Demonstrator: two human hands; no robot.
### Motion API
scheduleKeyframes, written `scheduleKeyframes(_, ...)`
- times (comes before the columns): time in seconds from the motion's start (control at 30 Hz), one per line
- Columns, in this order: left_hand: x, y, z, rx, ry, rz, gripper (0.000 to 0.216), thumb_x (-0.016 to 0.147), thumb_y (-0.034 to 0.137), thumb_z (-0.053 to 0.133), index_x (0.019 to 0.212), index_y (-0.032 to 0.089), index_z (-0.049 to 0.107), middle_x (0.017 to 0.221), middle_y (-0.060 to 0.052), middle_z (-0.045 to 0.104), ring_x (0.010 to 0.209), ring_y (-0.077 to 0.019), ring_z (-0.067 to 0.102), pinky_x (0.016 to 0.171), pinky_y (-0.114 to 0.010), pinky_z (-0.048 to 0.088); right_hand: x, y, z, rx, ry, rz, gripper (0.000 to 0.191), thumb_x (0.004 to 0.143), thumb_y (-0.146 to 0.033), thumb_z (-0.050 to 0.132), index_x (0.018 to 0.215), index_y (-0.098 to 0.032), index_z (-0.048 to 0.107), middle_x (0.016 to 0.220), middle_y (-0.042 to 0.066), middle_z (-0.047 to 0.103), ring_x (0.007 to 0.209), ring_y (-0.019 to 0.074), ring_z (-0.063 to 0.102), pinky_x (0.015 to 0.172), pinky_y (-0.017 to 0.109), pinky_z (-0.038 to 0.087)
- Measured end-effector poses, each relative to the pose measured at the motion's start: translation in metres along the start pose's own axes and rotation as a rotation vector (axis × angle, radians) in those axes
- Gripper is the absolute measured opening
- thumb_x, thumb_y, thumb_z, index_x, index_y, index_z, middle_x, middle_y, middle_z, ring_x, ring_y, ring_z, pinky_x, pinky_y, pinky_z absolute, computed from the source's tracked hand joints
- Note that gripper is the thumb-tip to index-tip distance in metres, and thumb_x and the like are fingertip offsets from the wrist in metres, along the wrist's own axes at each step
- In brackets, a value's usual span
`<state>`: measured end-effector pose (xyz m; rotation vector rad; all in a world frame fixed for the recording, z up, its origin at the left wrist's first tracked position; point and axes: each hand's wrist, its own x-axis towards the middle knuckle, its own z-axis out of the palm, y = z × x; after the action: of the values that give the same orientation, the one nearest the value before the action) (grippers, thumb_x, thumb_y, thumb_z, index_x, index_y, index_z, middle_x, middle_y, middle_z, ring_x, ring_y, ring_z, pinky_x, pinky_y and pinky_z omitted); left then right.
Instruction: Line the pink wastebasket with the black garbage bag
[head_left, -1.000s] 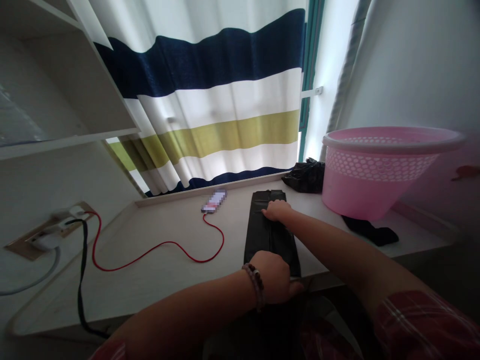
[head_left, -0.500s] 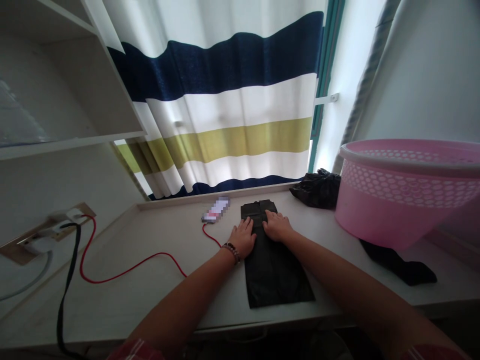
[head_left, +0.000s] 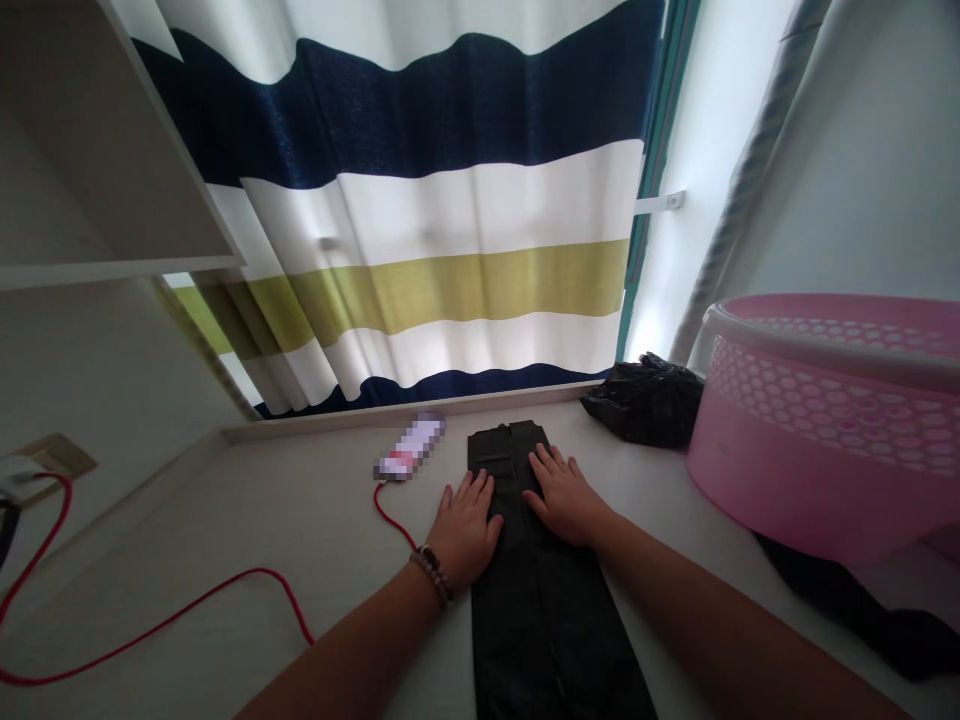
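A folded black garment (head_left: pixel 541 620) lies lengthwise on the pale desk (head_left: pixel 300 530), running from near the back edge toward me. My left hand (head_left: pixel 465 525) rests flat on its left edge, fingers stretched out, with a bead bracelet at the wrist. My right hand (head_left: pixel 564 492) lies flat on the garment's upper middle, fingers spread. Both palms press down on the cloth and neither hand grips anything.
A pink perforated basket (head_left: pixel 832 420) stands at the right, with dark cloth (head_left: pixel 862 605) under its edge. A crumpled black bag (head_left: pixel 646 400) sits by the window. A phone (head_left: pixel 409 448) on a red cable (head_left: pixel 225 600) lies left of the garment. A striped curtain (head_left: pixel 420 230) hangs behind.
My left hand came up from the garment's near end to lie beside the right hand. Both hands have since slid slightly toward me along the cloth, and the view has shifted closer and leftward.
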<state>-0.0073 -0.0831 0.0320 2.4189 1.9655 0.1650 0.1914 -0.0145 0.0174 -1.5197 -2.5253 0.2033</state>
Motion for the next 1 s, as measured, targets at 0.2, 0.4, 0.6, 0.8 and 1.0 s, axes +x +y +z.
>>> scheduleKeyframes(0.2, 0.002, -0.005, 0.000, -0.047, 0.031, 0.003, 0.067, 0.090, 0.047, 0.037, 0.151, 0.024, 0.022, 0.157, -0.001, 0.014, 0.146, -0.0260, 0.009, 0.116, -0.052, 0.016, -0.001, -0.008, 0.002, -0.034, -0.042, -0.006, 0.078, 0.090, -0.062, 0.024, 0.151, -0.013, 0.022, 0.156, 0.011, 0.009, 0.144, 0.0333, 0.006, 0.114, 0.055, 0.007)
scheduleKeyframes(0.4, 0.004, -0.009, 0.006, -0.030, 0.032, 0.060, 0.063, 0.092, 0.055, 0.032, 0.149, 0.028, 0.028, 0.156, -0.001, 0.019, 0.144, -0.0294, 0.014, 0.114, -0.057, 0.017, 0.000, -0.007, 0.007, -0.040, -0.024, 0.003, 0.078, 0.090, -0.061, 0.027, 0.151, -0.013, 0.022, 0.156, 0.010, 0.011, 0.144, 0.0325, 0.007, 0.115, 0.053, 0.005)
scheduleKeyframes(0.6, 0.002, -0.012, 0.013, -0.032, 0.043, 0.072, 0.065, 0.091, 0.057, 0.030, 0.149, 0.026, 0.028, 0.157, -0.002, 0.019, 0.144, -0.0304, 0.015, 0.113, -0.058, 0.016, 0.003, -0.005, 0.015, -0.068, -0.005, 0.028, 0.078, 0.090, -0.060, 0.027, 0.152, -0.013, 0.020, 0.156, 0.010, 0.011, 0.144, 0.0301, 0.008, 0.115, 0.049, 0.006)
scheduleKeyframes(0.8, 0.000, -0.016, 0.020, -0.062, 0.063, 0.069, 0.066, 0.091, 0.057, 0.030, 0.148, 0.024, 0.030, 0.157, -0.005, 0.020, 0.143, -0.0324, 0.015, 0.113, -0.059, 0.014, 0.004, -0.004, 0.023, -0.090, 0.011, 0.038, 0.077, 0.090, -0.060, 0.028, 0.152, -0.014, 0.020, 0.156, 0.009, 0.013, 0.145, 0.0271, 0.009, 0.116, 0.046, 0.007)
scheduleKeyframes(1.0, -0.001, -0.020, 0.027, -0.060, 0.073, 0.080, 0.066, 0.090, 0.059, 0.030, 0.147, 0.026, 0.030, 0.156, -0.005, 0.021, 0.143, -0.0327, 0.015, 0.111, -0.060, 0.014, 0.000, -0.008, 0.026, -0.114, 0.033, 0.030, 0.078, 0.090, -0.063, 0.029, 0.151, -0.015, 0.022, 0.156, 0.010, 0.016, 0.144, 0.0273, 0.014, 0.116, 0.045, 0.009)
